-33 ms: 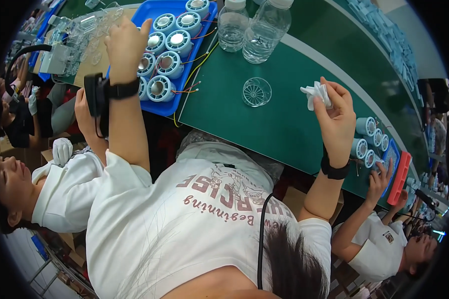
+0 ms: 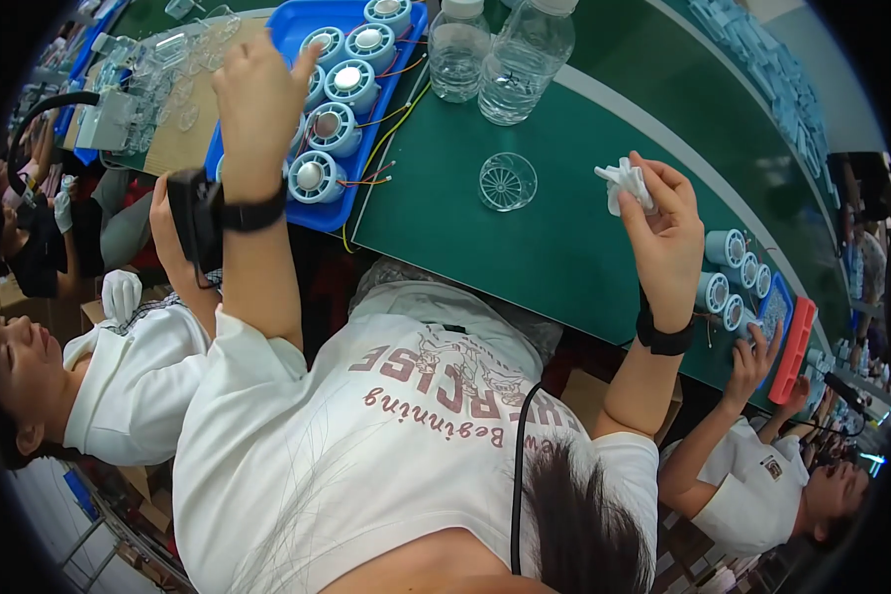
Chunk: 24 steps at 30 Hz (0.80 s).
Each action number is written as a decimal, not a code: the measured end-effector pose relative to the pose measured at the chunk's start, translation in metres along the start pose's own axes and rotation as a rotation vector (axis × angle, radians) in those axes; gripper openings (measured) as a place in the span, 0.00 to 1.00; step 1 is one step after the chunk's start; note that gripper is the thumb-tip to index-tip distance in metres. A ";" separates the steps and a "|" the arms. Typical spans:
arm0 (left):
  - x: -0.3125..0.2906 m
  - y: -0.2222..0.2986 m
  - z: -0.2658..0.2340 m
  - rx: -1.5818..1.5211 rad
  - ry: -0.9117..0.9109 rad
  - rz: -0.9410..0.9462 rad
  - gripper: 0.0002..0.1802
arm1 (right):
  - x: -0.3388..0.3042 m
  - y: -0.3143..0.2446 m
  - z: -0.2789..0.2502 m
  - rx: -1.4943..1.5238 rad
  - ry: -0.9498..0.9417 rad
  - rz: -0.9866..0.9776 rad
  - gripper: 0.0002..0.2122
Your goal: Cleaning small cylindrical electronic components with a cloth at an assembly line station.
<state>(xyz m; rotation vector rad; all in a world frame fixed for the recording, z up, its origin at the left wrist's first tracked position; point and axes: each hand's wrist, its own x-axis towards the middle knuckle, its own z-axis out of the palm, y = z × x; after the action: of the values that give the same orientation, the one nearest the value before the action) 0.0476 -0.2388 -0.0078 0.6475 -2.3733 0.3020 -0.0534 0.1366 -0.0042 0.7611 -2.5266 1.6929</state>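
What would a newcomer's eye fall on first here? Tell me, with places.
The blue tray at upper left, crowded with round pale-blue units, stands out most. Next comes the crumpled white wad in the person's right grip, over the green table, to the right of a clear round dish.

Workshop: I'm at work on a factory assembly floor.
Bench [image 2: 564, 247]: long, green, co-workers [image 2: 129, 416] on both my sides.
Tray [image 2: 312, 213]: blue, loaded with rows of matching wired parts [image 2: 352, 84].
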 end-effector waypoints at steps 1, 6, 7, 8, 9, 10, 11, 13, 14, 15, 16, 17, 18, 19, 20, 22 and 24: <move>-0.013 0.043 -0.038 -0.241 -0.093 0.091 0.27 | 0.000 0.002 -0.001 0.070 0.002 -0.007 0.08; -0.098 0.146 -0.070 -0.610 -0.595 0.130 0.39 | 0.003 -0.006 0.023 0.203 -0.083 0.116 0.07; -0.108 0.155 -0.051 -0.666 -0.488 0.130 0.39 | 0.004 -0.011 0.030 0.134 -0.133 0.041 0.07; -0.112 0.159 -0.037 -0.720 -0.380 0.128 0.39 | 0.005 -0.014 0.038 0.065 -0.185 -0.035 0.07; -0.114 0.160 -0.028 -0.720 -0.380 0.122 0.39 | 0.006 -0.016 0.042 -0.004 -0.237 -0.111 0.07; -0.115 0.160 -0.021 -0.857 -0.425 0.059 0.40 | 0.004 -0.016 0.044 -0.006 -0.244 -0.109 0.07; -0.114 0.161 -0.016 -0.995 -0.466 -0.002 0.41 | 0.002 -0.013 0.046 -0.029 -0.228 -0.092 0.07; -0.109 0.161 -0.022 -1.133 -0.508 -0.070 0.42 | 0.000 -0.008 0.050 -0.076 -0.196 -0.057 0.07; -0.104 0.160 -0.032 -1.255 -0.569 -0.117 0.42 | -0.001 -0.008 0.048 -0.078 -0.199 -0.055 0.07; -0.097 0.159 -0.045 -1.376 -0.630 -0.166 0.41 | -0.004 -0.010 0.043 -0.069 -0.228 -0.045 0.07; -0.093 0.158 -0.054 -1.496 -0.689 -0.218 0.41 | -0.007 -0.014 0.036 -0.058 -0.259 -0.035 0.07; -0.092 0.157 -0.058 -1.496 -0.691 -0.223 0.41 | -0.010 -0.017 0.032 -0.049 -0.289 -0.025 0.08; -0.092 0.155 -0.060 -1.610 -0.715 -0.150 0.41 | -0.012 -0.018 0.030 -0.049 -0.292 -0.021 0.08; -0.092 0.153 -0.062 -1.723 -0.737 -0.073 0.40 | -0.014 -0.019 0.029 0.065 -0.290 0.015 0.08; -0.092 0.153 -0.063 -1.835 -0.759 0.008 0.40 | -0.016 -0.019 0.028 0.179 -0.286 0.052 0.09; -0.093 0.154 -0.064 -1.833 -0.745 0.026 0.41 | -0.020 -0.022 0.022 0.289 -0.271 0.096 0.09; -0.094 0.155 -0.066 -1.820 -0.701 0.062 0.42 | -0.023 -0.031 0.013 0.429 -0.358 0.156 0.10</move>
<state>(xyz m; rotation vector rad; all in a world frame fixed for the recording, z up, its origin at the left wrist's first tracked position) 0.0643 -0.0472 -0.0259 -0.3025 -2.0680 -2.0670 -0.0177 0.1255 0.0110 0.9903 -2.5130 2.3951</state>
